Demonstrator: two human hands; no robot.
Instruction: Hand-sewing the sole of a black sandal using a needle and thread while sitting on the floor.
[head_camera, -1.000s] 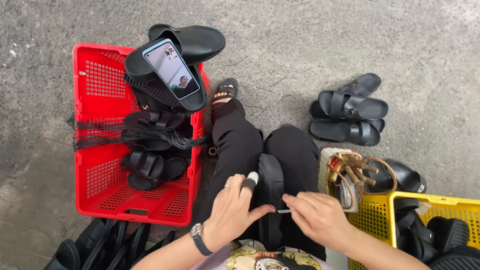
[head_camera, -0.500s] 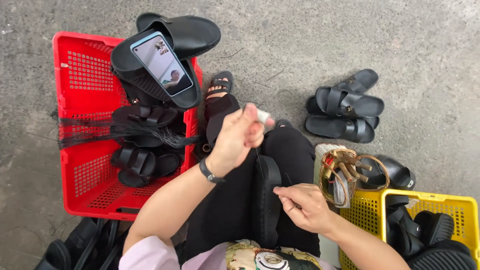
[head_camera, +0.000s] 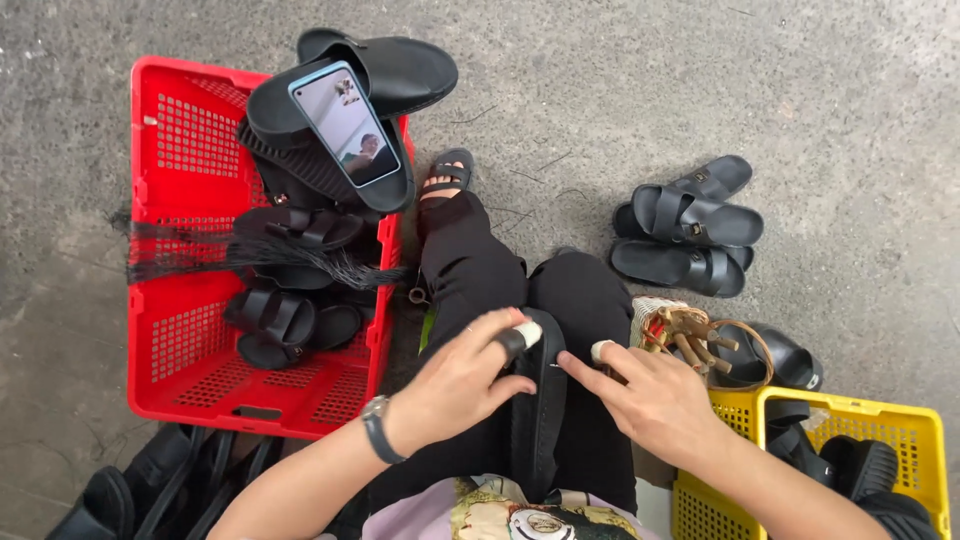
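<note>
A black sandal sole stands on edge on my lap, between my knees. My left hand holds it from the left, fingers curled over its top end, with a white cap on one fingertip. My right hand rests against its right side, forefinger stretched toward the sole, also with a white fingertip cap. Whether a needle or thread is in the fingers is too small to tell.
A red crate at left holds black sandals and a bundle of black thread; a phone lies on a sandal on top. Finished sandals lie on the concrete. A yellow crate and small basket sit right.
My left hand, raised high above my knee half a second ago, has come back down onto the sole's top end. My right hand stays beside the sole.
</note>
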